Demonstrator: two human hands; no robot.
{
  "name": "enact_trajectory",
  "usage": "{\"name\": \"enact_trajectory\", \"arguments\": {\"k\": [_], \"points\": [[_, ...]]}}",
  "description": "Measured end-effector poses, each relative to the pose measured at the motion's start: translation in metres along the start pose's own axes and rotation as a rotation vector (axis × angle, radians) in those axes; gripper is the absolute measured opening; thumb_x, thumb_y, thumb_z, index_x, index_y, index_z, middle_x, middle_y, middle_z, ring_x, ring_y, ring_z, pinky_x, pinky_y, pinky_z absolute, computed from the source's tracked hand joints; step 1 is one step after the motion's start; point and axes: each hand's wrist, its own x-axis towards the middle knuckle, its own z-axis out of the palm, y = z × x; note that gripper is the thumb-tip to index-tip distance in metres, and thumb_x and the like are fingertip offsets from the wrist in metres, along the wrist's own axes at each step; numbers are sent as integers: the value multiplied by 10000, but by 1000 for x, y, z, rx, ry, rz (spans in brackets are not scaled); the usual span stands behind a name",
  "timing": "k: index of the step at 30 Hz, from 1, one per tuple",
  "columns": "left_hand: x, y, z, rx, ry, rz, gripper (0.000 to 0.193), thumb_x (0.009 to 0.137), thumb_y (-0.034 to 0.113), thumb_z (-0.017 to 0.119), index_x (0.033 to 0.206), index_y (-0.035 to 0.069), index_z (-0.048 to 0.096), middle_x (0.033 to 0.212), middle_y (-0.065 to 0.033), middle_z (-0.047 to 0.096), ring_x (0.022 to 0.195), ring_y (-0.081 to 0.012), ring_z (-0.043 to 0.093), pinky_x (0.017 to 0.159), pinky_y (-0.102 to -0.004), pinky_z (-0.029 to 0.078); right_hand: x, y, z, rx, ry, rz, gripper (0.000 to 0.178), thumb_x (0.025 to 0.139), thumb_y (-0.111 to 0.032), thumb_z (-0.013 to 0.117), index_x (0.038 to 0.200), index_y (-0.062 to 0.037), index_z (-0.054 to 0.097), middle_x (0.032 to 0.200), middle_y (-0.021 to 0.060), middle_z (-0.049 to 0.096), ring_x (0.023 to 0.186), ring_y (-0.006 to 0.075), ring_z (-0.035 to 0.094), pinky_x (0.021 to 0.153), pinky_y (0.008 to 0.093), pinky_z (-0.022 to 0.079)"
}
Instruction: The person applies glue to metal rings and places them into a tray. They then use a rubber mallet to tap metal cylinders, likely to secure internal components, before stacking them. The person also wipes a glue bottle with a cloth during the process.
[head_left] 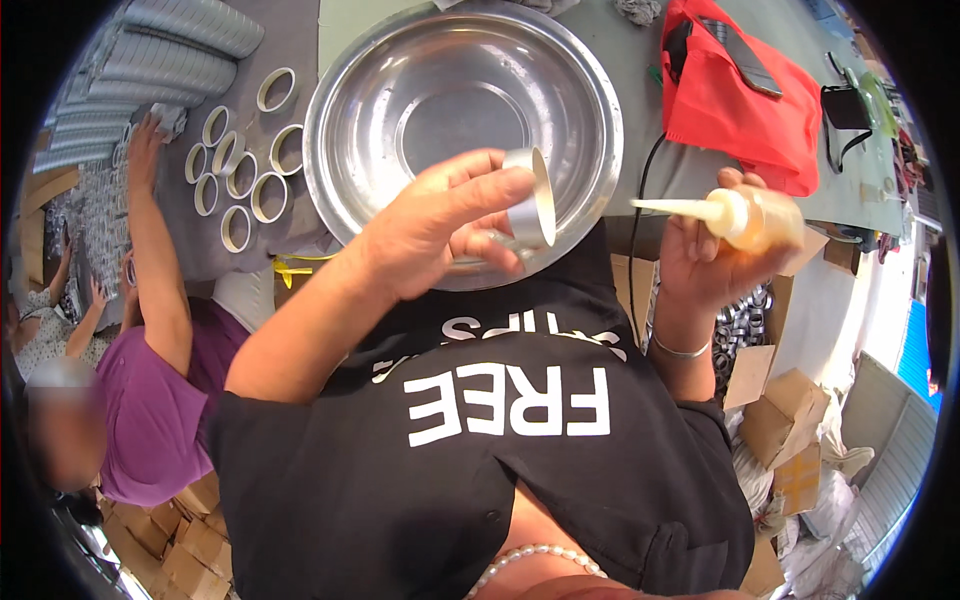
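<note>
My left hand (pixel 425 225) is closed around a silvery metal ring (pixel 524 222), thumb on top and fingers beneath, with the ring's opening turned to the right. Below it lies a wide, shallow steel basin (pixel 330 150), whose near side is partly covered by my hand. On the right, my right hand (pixel 695 260) grips a clear squeeze bottle (pixel 770 222) of amber liquid. The bottle is tilted on its side, and its long pale nozzle (pixel 670 207) points left toward the ring, well apart from it.
Several similar rings (pixel 270 197) lie on the grey cloth left of the basin, beside stacked ribbed silver tubes (pixel 170 60). A person in purple (pixel 160 420) reaches in at left. A red bag (pixel 740 120) with a phone (pixel 752 65) sits right; a black cable (pixel 643 190) hangs nearby.
</note>
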Motion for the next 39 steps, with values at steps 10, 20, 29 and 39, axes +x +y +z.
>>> {"name": "enact_trajectory", "arguments": {"k": [10,20,29,39], "points": [[-41,-21,24,-337,70,-218,810,935,679,504,1294,-46,492,992,-157,683,849,-245,726,655,-296,649,-6,-15,54,-912,-985,-525,867,741,-460,868,1320,-9,407,1114,316,617,744,261,634,547,332,535],[-44,-16,25,-207,34,-163,729,952,609,543,1306,-26,487,1075,-156,661,898,-213,705,689,-281,638,-5,-1,71,-988,-1000,-696,473,816,-223,803,1081,22,497,943,325,675,515,202,617,407,283,489],[-46,-23,23,109,92,250,748,685,29,902,1322,74,513,1254,-64,498,1107,-163,605,766,-280,617,-7,-26,72,-1022,-1006,-366,728,749,-360,872,1244,-35,449,1111,311,633,660,253,662,513,329,523],[-38,-10,18,1038,46,978,644,595,50,930,1168,54,637,1186,-140,598,1055,-228,634,777,-310,592,1,-55,76,-989,-811,106,778,756,-516,823,1243,-14,481,1111,235,616,939,298,665,763,364,571]]}}
